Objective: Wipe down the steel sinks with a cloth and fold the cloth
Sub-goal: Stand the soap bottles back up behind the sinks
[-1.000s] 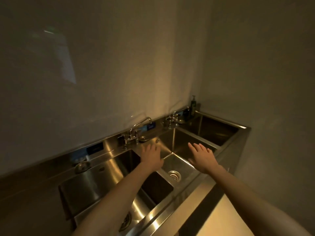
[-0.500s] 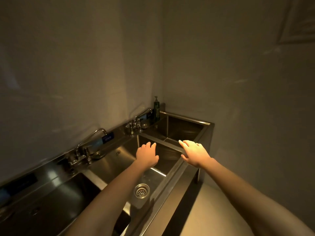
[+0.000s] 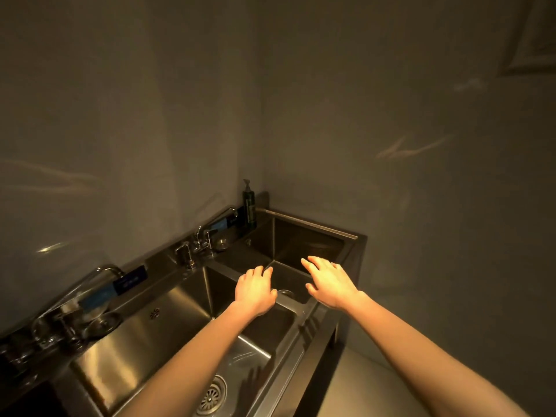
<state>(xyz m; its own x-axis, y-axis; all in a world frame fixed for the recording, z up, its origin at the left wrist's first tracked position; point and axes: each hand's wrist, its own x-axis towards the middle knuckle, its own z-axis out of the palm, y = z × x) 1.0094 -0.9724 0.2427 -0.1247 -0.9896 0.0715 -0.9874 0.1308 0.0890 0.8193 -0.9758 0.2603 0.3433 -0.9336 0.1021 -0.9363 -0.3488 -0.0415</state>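
Two grey walls (image 3: 150, 115) are seen meeting in a corner, and a steel sink unit (image 3: 301, 350) is fitted into that corner. Two basins are plainly counted in it, set side by side: a nearer basin (image 3: 168, 320), brightly lit, and a farther basin (image 3: 301, 239), placed against the corner. A dark patch at the lower left cannot be made out as a third. Two bare forearms are stretched forward across the nearer basin. The left hand (image 3: 255, 291) is held palm down where the two basins meet, and the right hand (image 3: 331, 281) is held palm down over the front part of the farther basin. The fingers of both are spread and straight, and nothing is gripped by either. Whether the steel is touched by either hand cannot be told. The sinks are thus found directly beneath and ahead of both hands. Two gooseneck taps are mounted on the back ledge, a nearer faucet (image 3: 105, 269) and a farther faucet (image 3: 230, 210). One dark pump bottle (image 3: 249, 206) is stood upright in the corner. Two drains are counted: a nearer drain (image 3: 210, 397) below the left forearm and a farther drain (image 3: 285, 293) between the two hands.
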